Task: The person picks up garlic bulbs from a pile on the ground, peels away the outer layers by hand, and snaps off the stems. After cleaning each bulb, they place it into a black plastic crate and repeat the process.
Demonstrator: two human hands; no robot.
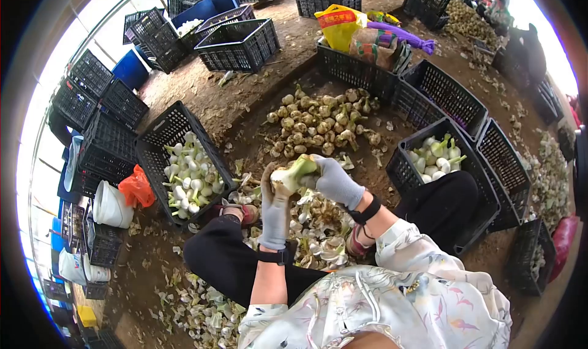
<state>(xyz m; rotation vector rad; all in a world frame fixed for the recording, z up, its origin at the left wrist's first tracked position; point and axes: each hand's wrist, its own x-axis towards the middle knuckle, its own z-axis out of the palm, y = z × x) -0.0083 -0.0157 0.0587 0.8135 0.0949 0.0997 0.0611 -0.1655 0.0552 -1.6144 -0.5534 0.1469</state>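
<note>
Both my hands wear grey gloves and meet over a pale green-white bulb (295,170) held above my knees. My left hand (275,205) grips the bulb from below and the left side. From the right, my right hand (334,180) closes around its upper end. On the dirt floor just beyond lies a pile of untrimmed, dirty bulbs (318,123). A black crate (156,142) on my left holds several clean white bulbs (191,178). Another black crate (409,170) on my right holds a few trimmed bulbs (436,158). Peeled husks (318,227) lie between my feet.
Empty black crates (239,41) stand stacked and scattered at the back and left. A yellow bag (338,25) sits in a crate behind the pile. An orange bag (137,188) and a white bucket (110,205) lie at the left. Other people sit at the far top right.
</note>
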